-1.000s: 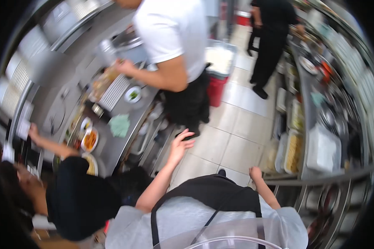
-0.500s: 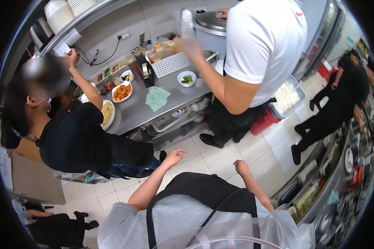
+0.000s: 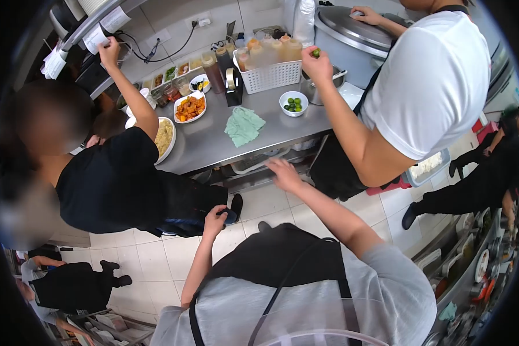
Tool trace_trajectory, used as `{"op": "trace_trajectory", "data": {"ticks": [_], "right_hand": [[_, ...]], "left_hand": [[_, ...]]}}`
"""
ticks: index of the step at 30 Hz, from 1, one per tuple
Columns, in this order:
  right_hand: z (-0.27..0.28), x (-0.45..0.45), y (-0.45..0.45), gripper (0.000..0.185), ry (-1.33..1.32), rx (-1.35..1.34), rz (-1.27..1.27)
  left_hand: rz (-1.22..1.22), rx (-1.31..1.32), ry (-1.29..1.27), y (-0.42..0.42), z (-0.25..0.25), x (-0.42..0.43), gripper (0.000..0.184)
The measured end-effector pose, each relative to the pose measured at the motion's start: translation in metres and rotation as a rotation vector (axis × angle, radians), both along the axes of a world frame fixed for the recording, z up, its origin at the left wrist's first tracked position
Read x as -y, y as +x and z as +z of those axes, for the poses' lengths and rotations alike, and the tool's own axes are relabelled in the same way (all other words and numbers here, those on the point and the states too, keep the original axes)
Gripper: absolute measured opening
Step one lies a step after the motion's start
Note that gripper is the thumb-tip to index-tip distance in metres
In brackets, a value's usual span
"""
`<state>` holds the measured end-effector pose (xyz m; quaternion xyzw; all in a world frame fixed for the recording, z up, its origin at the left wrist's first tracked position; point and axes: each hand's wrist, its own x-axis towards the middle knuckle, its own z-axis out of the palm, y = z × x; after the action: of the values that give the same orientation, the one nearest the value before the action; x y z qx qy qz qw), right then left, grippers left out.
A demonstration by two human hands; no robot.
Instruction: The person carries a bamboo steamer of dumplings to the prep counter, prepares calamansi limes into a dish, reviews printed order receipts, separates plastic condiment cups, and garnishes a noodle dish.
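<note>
My left hand [image 3: 215, 221] hangs low over the floor, its fingers curled; whether anything is in them is hidden. My right hand [image 3: 285, 175] is stretched toward the counter's front edge, fingers apart, holding nothing. On the steel counter [image 3: 205, 141] beyond it lie a green cloth [image 3: 244, 126], a white bowl of small green fruits [image 3: 293, 104], a dish of orange food [image 3: 190, 108] and a bowl of pale food [image 3: 165, 139]. A white basket [image 3: 271, 79] of sauce bottles stands behind them, beside a tape dispenser [image 3: 233, 86].
A co-worker in black [image 3: 109, 179] at left reaches up to paper slips [image 3: 96, 38]. Another in a white shirt [image 3: 427, 86] at right holds a small green fruit, other hand on a large pot's lid [image 3: 354, 26]. More people stand at far right and lower left.
My view has turned right to left toward the counter and come nearer. My right hand has reached forward with fingers spread; my left hand has lowered. The white-shirted co-worker's hand now shows a green fruit.
</note>
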<state>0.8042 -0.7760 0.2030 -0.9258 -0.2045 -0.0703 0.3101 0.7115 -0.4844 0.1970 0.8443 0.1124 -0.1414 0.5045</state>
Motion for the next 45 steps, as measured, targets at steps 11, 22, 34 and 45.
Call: {"op": "trace_trajectory", "data": {"ticks": [11,22,34,45], "right_hand": [[0.012,-0.111,0.200,0.049,-0.137,-0.105,-0.144],[-0.059,-0.048,0.130,0.049,-0.084,0.188,0.200],[-0.026,0.147,0.054,0.014,0.339,-0.660,-0.509],[0.041,0.084,0.068,0.036,0.249,-0.186,-0.366]], "left_hand": [[-0.139,0.043,-0.188,0.039,0.055,0.027,0.026],[-0.198,-0.030,-0.184,0.054,0.021,0.026,0.023],[-0.539,0.013,-0.168,0.227,0.024,0.142,0.042],[-0.140,-0.553,-0.658,0.378,-0.017,0.261,0.037]]}}
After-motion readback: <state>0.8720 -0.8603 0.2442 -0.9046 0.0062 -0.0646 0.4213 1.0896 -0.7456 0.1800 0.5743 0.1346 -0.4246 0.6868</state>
